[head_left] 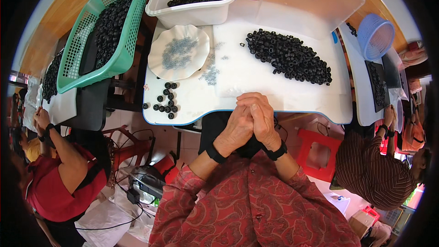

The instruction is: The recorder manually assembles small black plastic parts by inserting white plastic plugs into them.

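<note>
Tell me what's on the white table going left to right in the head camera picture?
Small cluster of black rings → white wavy plate of tiny grey bits → big heap of black rings. The clasped left hand and right hand sit at the near edge.

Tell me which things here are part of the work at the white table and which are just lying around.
Part of the work:
- left hand and right hand, clasped at the table edge
- big pile of black rings
- small group of black rings
- scalloped white dish of tiny grey parts

Lying about:
- green basket
- blue basket
- red stool
</note>
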Demonstrator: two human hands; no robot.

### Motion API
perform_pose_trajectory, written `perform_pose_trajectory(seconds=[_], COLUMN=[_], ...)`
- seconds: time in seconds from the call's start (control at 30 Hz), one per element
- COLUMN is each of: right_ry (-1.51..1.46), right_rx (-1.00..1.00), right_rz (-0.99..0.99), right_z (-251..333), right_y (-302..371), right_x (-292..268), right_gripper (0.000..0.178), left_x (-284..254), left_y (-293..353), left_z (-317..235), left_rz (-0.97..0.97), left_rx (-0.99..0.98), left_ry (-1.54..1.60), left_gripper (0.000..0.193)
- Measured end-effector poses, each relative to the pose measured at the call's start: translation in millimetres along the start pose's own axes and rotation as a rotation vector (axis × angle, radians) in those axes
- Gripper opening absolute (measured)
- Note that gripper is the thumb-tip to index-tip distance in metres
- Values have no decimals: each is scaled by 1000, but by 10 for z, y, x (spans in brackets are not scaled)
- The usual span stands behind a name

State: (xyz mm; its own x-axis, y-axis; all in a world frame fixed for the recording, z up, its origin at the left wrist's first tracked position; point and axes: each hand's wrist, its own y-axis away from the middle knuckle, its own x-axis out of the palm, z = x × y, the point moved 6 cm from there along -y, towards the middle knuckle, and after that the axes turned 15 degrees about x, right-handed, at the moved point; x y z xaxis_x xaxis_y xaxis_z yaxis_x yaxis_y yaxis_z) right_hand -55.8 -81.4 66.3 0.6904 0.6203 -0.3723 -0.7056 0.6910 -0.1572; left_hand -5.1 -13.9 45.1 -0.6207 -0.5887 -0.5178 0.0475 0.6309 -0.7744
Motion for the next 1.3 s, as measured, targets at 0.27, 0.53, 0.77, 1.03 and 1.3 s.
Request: perform_pose_trajectory(seconds=[0.27, 0.53, 0.77, 1.03, 1.3], right_ry=[-45, -111, -182, -142, -137], right_rx=[-3, -6, -13, 1, 51], right_rz=[-44, -86, -134, -122, -124], right_z=[-85, -125, -115, -108, -152], right_y=[41, 58, 21, 27, 37], right_x=[26, 16, 10, -31, -108], right_gripper=[38, 37, 34, 34, 34], left_x=[7, -83, 22, -16, 37], left_y=[-14, -175, -53, -141, -170], left_z=[-17, -78, -14, -66, -48], left_rz=[35, 27, 101, 10, -84], left_rx=[19, 38, -2, 67, 29], left_ry=[7, -34, -61, 9, 4], left_gripper=[19, 22, 21, 23, 22])
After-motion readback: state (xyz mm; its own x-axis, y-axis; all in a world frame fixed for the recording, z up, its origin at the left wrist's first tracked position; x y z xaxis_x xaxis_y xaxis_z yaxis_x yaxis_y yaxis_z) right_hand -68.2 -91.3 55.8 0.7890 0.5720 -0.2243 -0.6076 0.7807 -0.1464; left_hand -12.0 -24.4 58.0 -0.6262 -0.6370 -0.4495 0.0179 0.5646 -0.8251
